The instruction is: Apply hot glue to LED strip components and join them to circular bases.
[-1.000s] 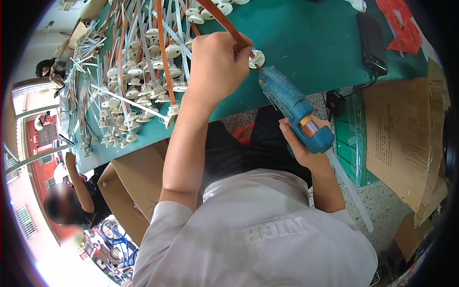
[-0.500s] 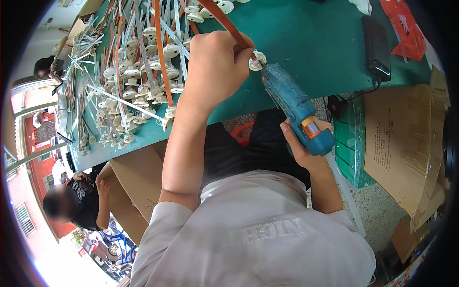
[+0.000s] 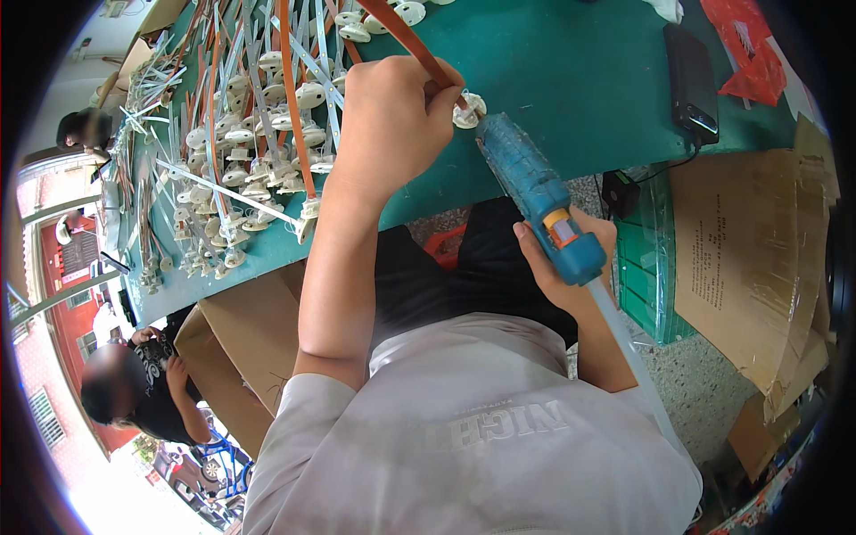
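My left hand (image 3: 392, 125) is closed around an orange-brown flat strip (image 3: 406, 37) above the green tabletop. At the strip's lower end is a small white round base (image 3: 469, 111), just beyond my fingertips. In my right hand (image 3: 560, 290) is a blue hot glue gun (image 3: 526, 165), its nozzle pointing up and left, right beside the base; whether the two touch I cannot tell. From the gun's rear a long translucent glue stick (image 3: 629, 352) trails down. My left fingertips are partly hidden behind the hand.
Left of my arm lie many strips with white round bases (image 3: 259, 169) on the green table (image 3: 571, 80). A black power bank (image 3: 691, 85) with a cable and a red plastic bag (image 3: 753, 58) lie at right. Cardboard boxes (image 3: 740, 241) flank me. Another person (image 3: 160, 374) is at lower left.
The glue gun's rear has swung slightly left, so it points a little more steeply. My left hand keeps its hold on the strip. The whole view has shifted slightly.
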The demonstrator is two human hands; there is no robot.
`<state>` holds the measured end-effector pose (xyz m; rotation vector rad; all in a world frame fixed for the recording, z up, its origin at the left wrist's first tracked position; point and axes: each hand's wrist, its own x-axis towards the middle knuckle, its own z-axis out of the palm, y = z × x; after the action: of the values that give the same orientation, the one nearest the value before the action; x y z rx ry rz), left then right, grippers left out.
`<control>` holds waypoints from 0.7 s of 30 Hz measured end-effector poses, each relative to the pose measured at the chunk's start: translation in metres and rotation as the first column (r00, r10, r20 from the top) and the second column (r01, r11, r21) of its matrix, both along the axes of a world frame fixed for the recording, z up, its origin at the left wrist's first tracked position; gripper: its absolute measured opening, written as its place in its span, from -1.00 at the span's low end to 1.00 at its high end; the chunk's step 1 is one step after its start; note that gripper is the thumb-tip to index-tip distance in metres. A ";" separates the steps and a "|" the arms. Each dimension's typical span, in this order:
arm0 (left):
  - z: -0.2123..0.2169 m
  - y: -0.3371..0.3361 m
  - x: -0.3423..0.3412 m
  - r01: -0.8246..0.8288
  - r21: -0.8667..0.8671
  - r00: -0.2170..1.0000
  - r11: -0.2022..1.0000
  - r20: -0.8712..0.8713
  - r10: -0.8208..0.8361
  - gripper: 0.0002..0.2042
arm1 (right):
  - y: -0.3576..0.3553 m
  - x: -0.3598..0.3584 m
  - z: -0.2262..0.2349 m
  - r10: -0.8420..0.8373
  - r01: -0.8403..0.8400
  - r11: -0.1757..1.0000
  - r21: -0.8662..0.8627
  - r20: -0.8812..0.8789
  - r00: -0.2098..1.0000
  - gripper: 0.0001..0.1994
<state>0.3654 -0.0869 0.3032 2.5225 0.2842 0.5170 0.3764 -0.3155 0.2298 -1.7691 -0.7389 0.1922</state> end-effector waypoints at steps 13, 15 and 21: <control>-0.002 0.033 0.007 0.054 -0.325 0.996 0.944 -0.045 -0.072 -0.76 | -0.054 0.046 0.026 0.238 -0.062 0.943 0.326 -0.536 0.810 -0.89; 0.008 0.059 0.016 0.019 -0.655 0.980 0.756 -0.136 -0.142 -0.59 | -0.058 0.043 0.037 0.201 0.002 0.931 0.365 -0.518 0.831 -0.86; 0.009 0.103 0.029 -0.089 -0.288 0.933 0.953 -0.360 -0.021 -0.57 | -0.057 0.031 0.039 0.010 0.176 0.945 0.274 -0.564 0.826 -0.86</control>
<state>0.3942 0.0161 0.3122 2.2998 0.5042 0.0101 0.4072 -0.3725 0.2687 -1.3302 -0.2402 0.4838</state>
